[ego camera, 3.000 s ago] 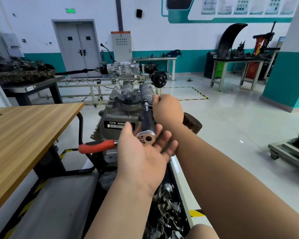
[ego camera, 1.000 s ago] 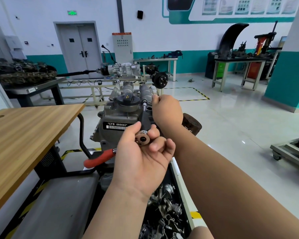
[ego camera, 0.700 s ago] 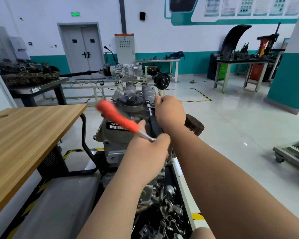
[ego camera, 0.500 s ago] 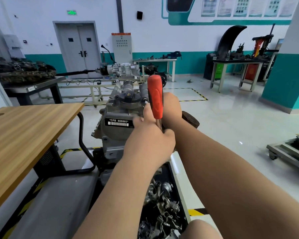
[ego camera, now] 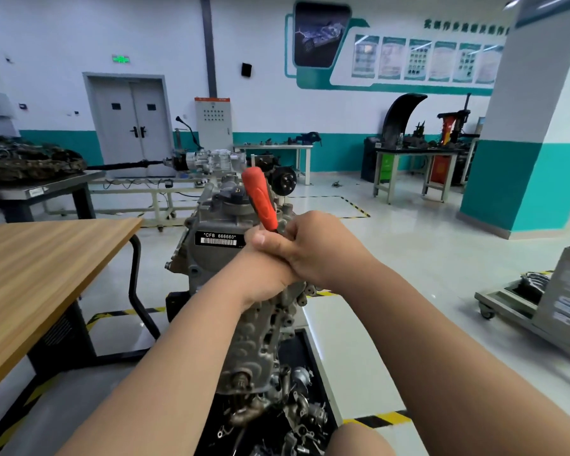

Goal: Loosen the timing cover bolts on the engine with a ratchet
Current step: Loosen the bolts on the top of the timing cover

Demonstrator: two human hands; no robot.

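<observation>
The engine (ego camera: 218, 245) stands straight ahead of me, above a tray (ego camera: 293, 350) of loose parts that lies nearest me. My left hand (ego camera: 264, 274) and right hand (ego camera: 320, 248) touch in front of the engine's top, and the ratchet (ego camera: 260, 202) rises between them, leaning left. A table (ego camera: 46, 268) lies to the left and a cart (ego camera: 507, 301) well off to the right. Behind the engine are a double door (ego camera: 132, 126) on the left and a workbench (ego camera: 415, 156) on the right.

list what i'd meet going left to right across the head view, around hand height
wooden table → engine label → ratchet → right hand → teal pillar → wheeled cart; the left hand sits under the ratchet, so it is left out
</observation>
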